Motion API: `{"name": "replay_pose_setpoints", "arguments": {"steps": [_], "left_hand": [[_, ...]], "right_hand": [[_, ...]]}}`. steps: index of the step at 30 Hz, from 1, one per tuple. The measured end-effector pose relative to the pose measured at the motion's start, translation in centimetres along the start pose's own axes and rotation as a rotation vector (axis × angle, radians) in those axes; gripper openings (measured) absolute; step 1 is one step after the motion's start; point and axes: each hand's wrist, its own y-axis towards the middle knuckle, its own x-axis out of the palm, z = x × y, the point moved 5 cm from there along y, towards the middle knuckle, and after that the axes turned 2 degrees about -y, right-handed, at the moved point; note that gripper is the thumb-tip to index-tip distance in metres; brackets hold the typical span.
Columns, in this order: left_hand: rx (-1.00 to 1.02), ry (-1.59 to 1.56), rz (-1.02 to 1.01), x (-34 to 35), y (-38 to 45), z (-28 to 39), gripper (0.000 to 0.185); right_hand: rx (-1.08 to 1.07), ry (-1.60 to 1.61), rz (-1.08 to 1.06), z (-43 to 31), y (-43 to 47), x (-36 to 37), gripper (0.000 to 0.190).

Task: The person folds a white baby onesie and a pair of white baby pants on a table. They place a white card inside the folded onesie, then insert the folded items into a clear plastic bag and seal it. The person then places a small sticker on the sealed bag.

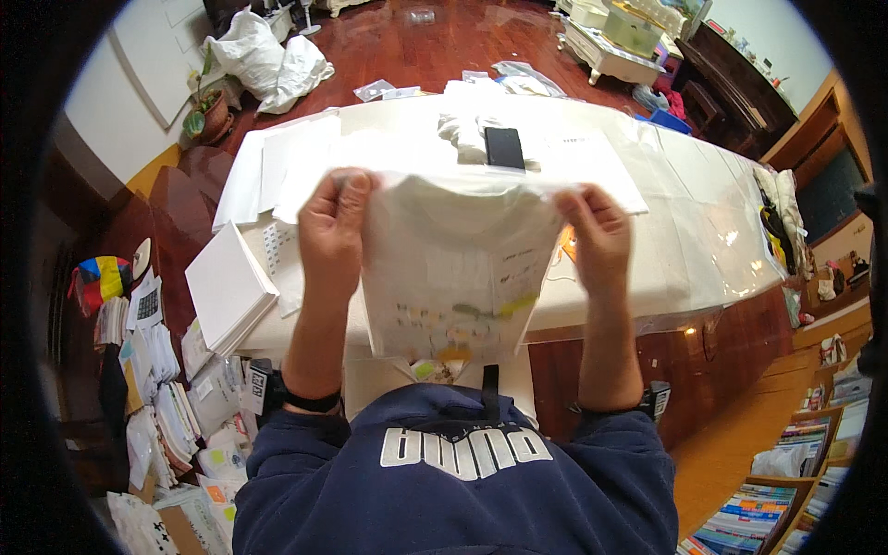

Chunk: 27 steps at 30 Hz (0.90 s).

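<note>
A white T-shirt [444,243] in a clear plastic bag hangs upright between my hands, its neckline at the top and a blurred print low on its front. My left hand [336,222] pinches the bag's upper left corner, and my right hand [595,232] grips the upper right one. Beyond the bag, a black phone [504,148] lies by a bunched white cloth [459,132] on the covered table [694,257]. Something orange shows partly hidden beside my right hand.
Stacked white sheets [229,284] stand at the table's left edge, with flat white items [298,152] behind them. Packed bags and papers [208,395] cover the floor at left. Bookshelves [784,472] stand at lower right. A large white sack [267,62] sits beyond the table.
</note>
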Motion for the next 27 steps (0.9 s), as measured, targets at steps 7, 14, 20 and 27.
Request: {"name": "replay_pose_setpoints", "arguments": {"steps": [7,14,20,27], "left_hand": [[-0.475,0.382,-0.108,-4.5,-0.2,-14.3,0.018],[0.047,0.534,-0.521,4.1,3.7,-8.2,0.023],[-0.094,0.658,-0.928,10.8,2.4,-7.3,0.023],[-0.205,0.624,-0.998,10.4,2.5,-7.6,0.022]], "right_hand": [[0.503,0.032,0.269,16.5,-3.1,2.4,0.023],[0.278,-0.092,0.248,13.9,-2.7,3.9,0.027],[0.144,-0.373,0.217,11.0,-3.2,4.8,0.031],[0.092,-0.462,0.177,10.1,-3.6,5.5,0.03]]}}
